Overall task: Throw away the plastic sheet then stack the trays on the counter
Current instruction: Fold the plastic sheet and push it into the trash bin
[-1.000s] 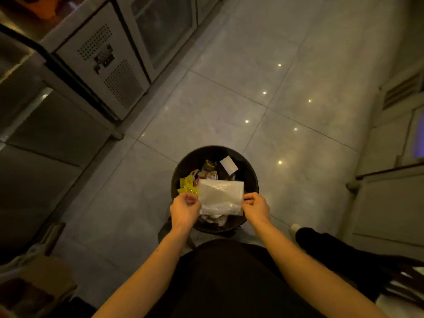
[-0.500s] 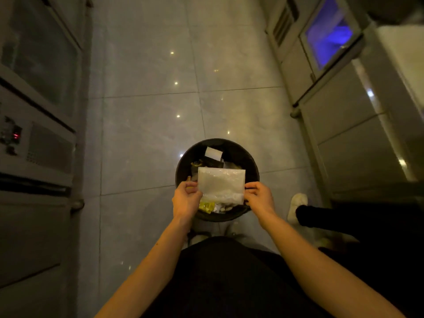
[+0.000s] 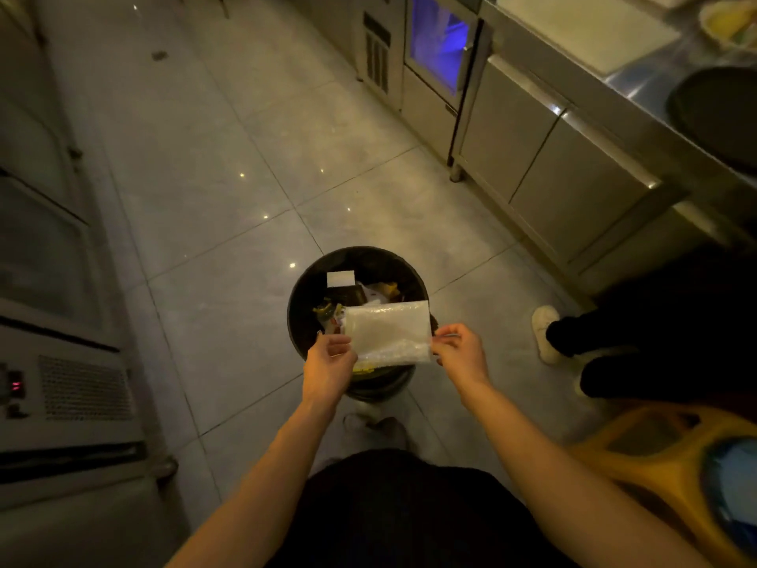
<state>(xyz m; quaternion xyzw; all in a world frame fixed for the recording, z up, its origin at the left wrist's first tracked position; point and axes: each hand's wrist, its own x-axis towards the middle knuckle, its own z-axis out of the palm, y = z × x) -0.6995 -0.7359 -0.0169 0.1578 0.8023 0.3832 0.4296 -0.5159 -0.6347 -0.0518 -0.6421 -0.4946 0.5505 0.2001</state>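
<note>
I hold a clear plastic sheet (image 3: pixel 387 334), slightly tilted, over an open black round bin (image 3: pixel 295 309) that has rubbish in it. My left hand (image 3: pixel 329 364) has its fingers curled at the sheet's lower left corner. My right hand (image 3: pixel 461 350) pinches the sheet's right edge between thumb and forefinger. A dark round tray (image 3: pixel 721 112) lies on the steel counter (image 3: pixel 639 82) at the upper right, far from both hands.
Steel cabinets (image 3: pixel 545 157) and a blue-lit glass door (image 3: pixel 438 38) line the right side. Refrigerator units (image 3: pixel 69 383) line the left. Another person's dark trouser legs and white shoe (image 3: pixel 545 334) stand right of the bin. A yellow plastic object (image 3: pixel 655 444) sits at lower right.
My view has swung right, bringing the counter and the tray into sight. The sheet has tilted and shifted slightly right over the bin, and my hands have spread a little apart.
</note>
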